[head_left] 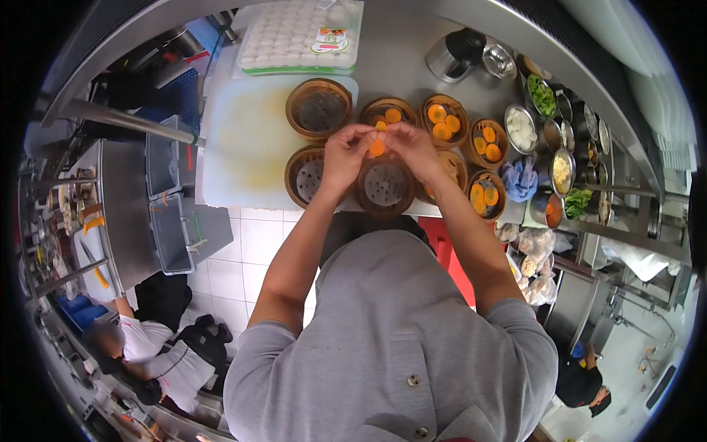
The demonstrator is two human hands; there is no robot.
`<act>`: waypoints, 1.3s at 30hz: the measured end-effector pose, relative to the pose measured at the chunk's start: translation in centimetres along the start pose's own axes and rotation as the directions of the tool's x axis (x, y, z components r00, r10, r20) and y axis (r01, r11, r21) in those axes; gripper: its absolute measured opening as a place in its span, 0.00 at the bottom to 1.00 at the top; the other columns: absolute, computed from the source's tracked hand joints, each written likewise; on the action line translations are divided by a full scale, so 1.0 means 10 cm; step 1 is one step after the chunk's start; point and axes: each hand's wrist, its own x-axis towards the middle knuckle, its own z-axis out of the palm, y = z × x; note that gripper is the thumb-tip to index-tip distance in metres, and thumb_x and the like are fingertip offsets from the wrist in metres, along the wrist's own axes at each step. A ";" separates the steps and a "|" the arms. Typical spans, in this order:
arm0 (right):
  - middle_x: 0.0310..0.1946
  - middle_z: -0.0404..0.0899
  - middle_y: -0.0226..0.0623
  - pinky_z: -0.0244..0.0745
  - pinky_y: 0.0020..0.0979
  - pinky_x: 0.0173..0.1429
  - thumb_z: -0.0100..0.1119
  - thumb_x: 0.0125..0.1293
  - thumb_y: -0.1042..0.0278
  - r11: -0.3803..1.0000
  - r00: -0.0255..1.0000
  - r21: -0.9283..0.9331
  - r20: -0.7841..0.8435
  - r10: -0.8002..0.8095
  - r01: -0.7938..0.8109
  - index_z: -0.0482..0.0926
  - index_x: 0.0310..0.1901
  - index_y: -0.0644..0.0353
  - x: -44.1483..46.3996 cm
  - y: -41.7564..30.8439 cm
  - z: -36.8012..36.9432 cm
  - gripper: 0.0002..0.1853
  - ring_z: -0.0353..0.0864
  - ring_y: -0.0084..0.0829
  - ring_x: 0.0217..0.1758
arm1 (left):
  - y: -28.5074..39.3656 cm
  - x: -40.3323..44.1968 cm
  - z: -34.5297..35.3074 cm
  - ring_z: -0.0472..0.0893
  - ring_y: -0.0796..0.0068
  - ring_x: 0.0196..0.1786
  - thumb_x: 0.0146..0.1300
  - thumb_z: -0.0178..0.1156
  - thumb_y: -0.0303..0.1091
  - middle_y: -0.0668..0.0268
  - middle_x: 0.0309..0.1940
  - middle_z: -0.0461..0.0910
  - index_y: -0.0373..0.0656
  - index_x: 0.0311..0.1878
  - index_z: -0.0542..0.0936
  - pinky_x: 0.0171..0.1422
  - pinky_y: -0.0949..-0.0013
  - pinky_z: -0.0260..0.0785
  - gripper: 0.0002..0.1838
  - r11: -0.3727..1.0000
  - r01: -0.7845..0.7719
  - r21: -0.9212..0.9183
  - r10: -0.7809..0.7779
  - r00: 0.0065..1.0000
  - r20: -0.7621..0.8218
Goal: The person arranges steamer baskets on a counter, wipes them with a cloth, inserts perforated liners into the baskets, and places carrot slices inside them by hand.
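Note:
My left hand [346,153] and my right hand [412,147] meet over the steamer baskets, fingertips pinched on orange slices [377,147]. Just below them is a bamboo basket [385,186] with a dark perforated liner and no slices showing. Two more baskets without slices stand to the left, one upper [319,109] and one lower [308,175]. Behind my hands, a basket [392,116] holds orange slices. To the right, several baskets hold round orange slices, among them an upper one [444,120] and a lower one [484,196].
A white cutting board [247,147] lies left, with a plastic box of white pieces [300,37] behind it. A metal jug [455,55], a blue cloth [520,179] and several ingredient bowls [521,129] stand right. Other people [166,353] are at lower left and lower right.

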 end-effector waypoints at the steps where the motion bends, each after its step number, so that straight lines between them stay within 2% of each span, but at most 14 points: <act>1: 0.37 0.83 0.26 0.74 0.21 0.40 0.69 0.70 0.60 0.998 1.000 -0.049 0.018 -0.024 0.025 0.83 0.47 0.58 -0.06 0.04 -0.01 0.12 0.78 0.16 0.37 | -0.04 -0.02 0.02 0.81 0.82 0.40 0.73 0.63 0.32 0.66 0.40 0.84 0.34 0.51 0.82 0.42 0.75 0.77 0.11 0.999 0.018 0.030 -0.020 0.999 0.042; 4: 0.36 0.83 0.26 0.74 0.21 0.39 0.69 0.69 0.65 0.998 1.000 0.059 -0.024 -0.008 0.010 0.83 0.45 0.59 -0.22 0.13 -0.07 0.09 0.79 0.16 0.36 | 0.09 -0.22 0.09 0.82 0.79 0.42 0.71 0.63 0.29 0.64 0.43 0.85 0.34 0.52 0.82 0.47 0.73 0.78 0.11 0.986 0.163 -0.045 -0.156 0.979 0.128; 10: 0.35 0.84 0.28 0.75 0.23 0.38 0.67 0.69 0.67 0.997 0.987 0.081 -0.160 0.010 0.003 0.82 0.43 0.61 -0.51 0.33 -0.32 0.07 0.81 0.18 0.34 | -0.11 -0.40 0.05 0.85 0.75 0.44 0.65 0.67 0.25 0.61 0.44 0.86 0.33 0.53 0.82 0.52 0.71 0.79 0.14 0.983 0.094 0.157 -0.120 0.979 0.167; 12: 0.30 0.85 0.33 0.77 0.28 0.37 0.69 0.66 0.68 0.876 0.988 -0.482 -0.123 -0.096 0.025 0.83 0.43 0.62 -0.72 0.28 -0.35 0.09 0.83 0.23 0.30 | -0.11 -0.42 0.02 0.85 0.76 0.45 0.67 0.66 0.25 0.61 0.43 0.87 0.32 0.52 0.82 0.51 0.72 0.78 0.12 0.963 0.066 0.262 -0.108 0.983 0.149; 17: 0.29 0.86 0.42 0.80 0.41 0.39 0.69 0.61 0.65 0.744 0.991 -0.667 -0.065 -0.114 0.042 0.83 0.42 0.58 -0.85 0.71 -0.19 0.10 0.88 0.42 0.33 | -0.08 -0.45 0.06 0.86 0.76 0.37 0.65 0.69 0.30 0.59 0.35 0.88 0.35 0.46 0.85 0.44 0.70 0.77 0.10 0.803 -0.039 0.595 -0.116 0.969 0.220; 19: 0.29 0.86 0.43 0.81 0.44 0.41 0.68 0.61 0.65 0.460 0.969 -0.886 -0.061 -0.241 0.059 0.83 0.42 0.56 -0.84 0.83 -0.13 0.09 0.87 0.46 0.35 | -0.09 -0.42 0.13 0.86 0.76 0.36 0.64 0.69 0.31 0.59 0.34 0.88 0.35 0.45 0.85 0.43 0.69 0.77 0.10 0.780 -0.077 0.622 -0.107 0.961 0.254; 21: 0.34 0.86 0.46 0.81 0.47 0.43 0.66 0.61 0.66 0.451 0.978 -0.892 -0.084 -0.190 0.011 0.84 0.44 0.54 -0.87 0.77 -0.11 0.10 0.86 0.49 0.37 | -0.11 -0.41 0.16 0.86 0.76 0.36 0.64 0.70 0.31 0.59 0.34 0.88 0.36 0.44 0.85 0.42 0.68 0.76 0.10 0.754 -0.117 0.646 -0.099 0.952 0.288; 24: 0.36 0.87 0.43 0.81 0.42 0.40 0.68 0.62 0.67 0.559 0.891 -0.805 -0.087 -0.445 0.200 0.84 0.47 0.57 -0.85 0.77 -0.16 0.12 0.88 0.43 0.34 | -0.12 -0.39 0.18 0.85 0.76 0.35 0.64 0.70 0.32 0.60 0.33 0.88 0.35 0.43 0.84 0.41 0.68 0.76 0.10 0.755 -0.130 0.643 -0.106 0.943 0.316; 26: 0.38 0.87 0.37 0.79 0.33 0.36 0.69 0.64 0.68 0.950 0.982 -0.272 -0.062 -0.179 0.156 0.83 0.49 0.63 -0.85 0.66 -0.23 0.14 0.87 0.30 0.32 | -0.11 -0.38 0.17 0.85 0.77 0.36 0.64 0.69 0.30 0.60 0.34 0.88 0.34 0.46 0.84 0.42 0.68 0.77 0.11 0.828 -0.015 0.561 -0.192 0.932 0.308; 29: 0.37 0.87 0.32 0.76 0.26 0.34 0.70 0.65 0.68 0.986 0.997 -0.151 -0.038 0.065 -0.070 0.82 0.49 0.68 -0.85 0.40 -0.21 0.15 0.84 0.21 0.32 | -0.18 -0.37 0.13 0.85 0.78 0.37 0.65 0.69 0.29 0.60 0.36 0.87 0.34 0.48 0.83 0.45 0.69 0.78 0.11 0.890 0.164 0.425 -0.303 0.910 0.282; 33: 0.35 0.87 0.34 0.76 0.25 0.32 0.69 0.66 0.69 0.983 0.996 -0.161 -0.047 0.077 -0.083 0.82 0.49 0.66 -0.75 0.37 -0.19 0.13 0.84 0.20 0.30 | -0.13 -0.43 0.09 0.86 0.76 0.38 0.64 0.67 0.25 0.60 0.38 0.87 0.35 0.49 0.83 0.47 0.69 0.79 0.11 0.936 0.148 0.318 -0.256 0.908 0.331; 36: 0.33 0.87 0.40 0.78 0.32 0.33 0.69 0.65 0.68 0.926 0.992 -0.378 -0.121 -0.044 -0.005 0.82 0.46 0.63 -0.65 0.53 -0.14 0.11 0.86 0.30 0.29 | -0.12 -0.52 0.10 0.87 0.70 0.41 0.63 0.64 0.22 0.59 0.38 0.88 0.36 0.48 0.83 0.48 0.67 0.79 0.10 0.810 -0.050 0.585 -0.127 0.958 0.258; 38: 0.32 0.87 0.46 0.80 0.42 0.36 0.66 0.63 0.67 0.600 0.918 -0.763 -0.025 -0.397 0.239 0.82 0.41 0.60 -0.56 0.71 -0.11 0.08 0.87 0.43 0.31 | -0.25 -0.56 0.13 0.88 0.57 0.44 0.59 0.63 0.19 0.52 0.39 0.87 0.35 0.47 0.83 0.48 0.62 0.79 0.12 0.676 -0.154 0.720 -0.064 0.962 0.265; 39: 0.32 0.87 0.46 0.80 0.42 0.36 0.66 0.63 0.67 0.600 0.917 -0.762 -0.023 -0.398 0.241 0.82 0.41 0.60 -0.54 0.73 -0.09 0.08 0.87 0.43 0.31 | -0.31 -0.56 0.14 0.88 0.57 0.44 0.59 0.63 0.19 0.52 0.39 0.87 0.35 0.47 0.83 0.48 0.62 0.79 0.12 0.675 -0.153 0.722 -0.062 0.963 0.263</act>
